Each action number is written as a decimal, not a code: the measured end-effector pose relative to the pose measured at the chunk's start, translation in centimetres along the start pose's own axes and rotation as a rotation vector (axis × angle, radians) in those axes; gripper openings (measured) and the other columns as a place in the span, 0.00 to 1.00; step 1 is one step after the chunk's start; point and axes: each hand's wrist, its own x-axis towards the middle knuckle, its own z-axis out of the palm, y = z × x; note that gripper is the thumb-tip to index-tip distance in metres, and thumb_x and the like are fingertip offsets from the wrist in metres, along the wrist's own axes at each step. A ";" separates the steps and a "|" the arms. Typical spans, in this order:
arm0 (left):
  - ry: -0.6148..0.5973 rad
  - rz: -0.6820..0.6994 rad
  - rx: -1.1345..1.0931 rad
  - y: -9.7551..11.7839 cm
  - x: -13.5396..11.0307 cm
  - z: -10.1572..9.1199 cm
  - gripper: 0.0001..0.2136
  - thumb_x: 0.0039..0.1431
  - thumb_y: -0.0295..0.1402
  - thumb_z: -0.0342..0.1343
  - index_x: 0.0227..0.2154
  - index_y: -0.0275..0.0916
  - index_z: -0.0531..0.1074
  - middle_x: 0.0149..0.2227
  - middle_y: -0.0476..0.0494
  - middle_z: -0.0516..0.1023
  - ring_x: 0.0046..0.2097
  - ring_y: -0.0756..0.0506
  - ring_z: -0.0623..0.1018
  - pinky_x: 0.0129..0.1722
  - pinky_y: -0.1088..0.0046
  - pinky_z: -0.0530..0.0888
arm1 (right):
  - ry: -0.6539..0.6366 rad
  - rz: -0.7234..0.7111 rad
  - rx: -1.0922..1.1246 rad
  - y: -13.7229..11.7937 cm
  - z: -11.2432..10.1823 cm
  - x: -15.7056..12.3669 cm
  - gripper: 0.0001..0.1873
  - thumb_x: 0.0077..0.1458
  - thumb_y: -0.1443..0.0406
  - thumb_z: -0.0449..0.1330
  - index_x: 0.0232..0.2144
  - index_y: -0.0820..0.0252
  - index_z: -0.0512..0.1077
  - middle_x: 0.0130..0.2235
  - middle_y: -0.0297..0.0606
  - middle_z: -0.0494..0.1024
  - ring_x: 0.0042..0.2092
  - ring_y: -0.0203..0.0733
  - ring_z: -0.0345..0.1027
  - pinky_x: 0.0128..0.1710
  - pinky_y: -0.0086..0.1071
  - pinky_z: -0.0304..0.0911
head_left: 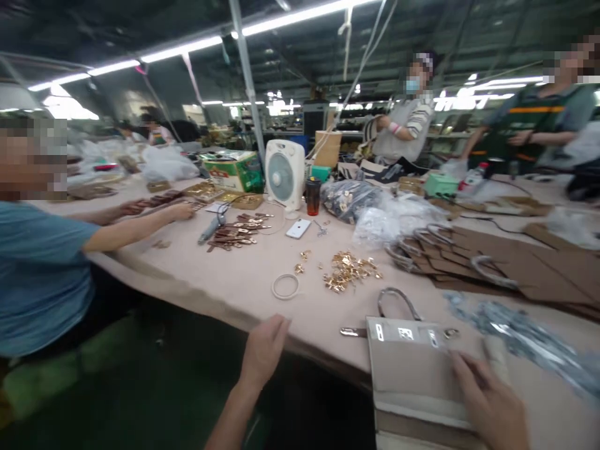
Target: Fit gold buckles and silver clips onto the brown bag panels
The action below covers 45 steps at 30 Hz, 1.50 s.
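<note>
My left hand (265,347) is at the table's front edge, closer to the white ring (285,287) than to the bag. Its fingers are curled together, and whatever they may hold is hidden. My right hand (494,397) grips the right side of a beige handbag (417,369), with fingers lying on its front. The bag has metal fittings along its top and a wrapped loop handle (398,299). A strap with a metal end (352,332) sticks out to its left. Behind the bag lies a heap of gold-coloured metal fittings (347,272).
Brown straps with metal pieces (239,232), a phone (299,228), a white fan (284,175) and a dark cup (313,196) stand or lie farther back. Brown bag pieces (506,256) and plastic wrap (534,337) cover the right side. A co-worker (42,269) works at the left.
</note>
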 end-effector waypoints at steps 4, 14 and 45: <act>-0.305 0.107 -0.263 5.8 -0.6 4.4 0.19 0.74 0.46 0.46 0.29 0.40 0.67 0.28 0.52 0.67 0.32 0.49 0.68 0.35 0.75 0.64 | -0.093 0.094 0.094 -1.5 -0.5 -0.4 0.28 0.57 0.42 0.60 0.41 0.58 0.82 0.32 0.41 0.83 0.32 0.47 0.75 0.35 0.37 0.69; -0.759 0.509 -0.285 12.6 3.3 11.9 0.14 0.72 0.39 0.47 0.31 0.40 0.69 0.32 0.49 0.75 0.34 0.47 0.72 0.35 0.73 0.63 | -0.335 -0.382 0.251 -8.3 -1.9 -2.4 0.12 0.66 0.61 0.61 0.50 0.55 0.78 0.46 0.44 0.81 0.43 0.45 0.76 0.44 0.38 0.73; -0.781 0.676 -0.229 11.2 4.0 14.7 0.14 0.71 0.37 0.47 0.28 0.41 0.67 0.28 0.52 0.72 0.32 0.48 0.71 0.34 0.74 0.61 | -0.728 -0.404 0.182 -9.0 0.0 -0.8 0.06 0.68 0.65 0.57 0.36 0.55 0.73 0.37 0.36 0.78 0.41 0.42 0.72 0.43 0.33 0.67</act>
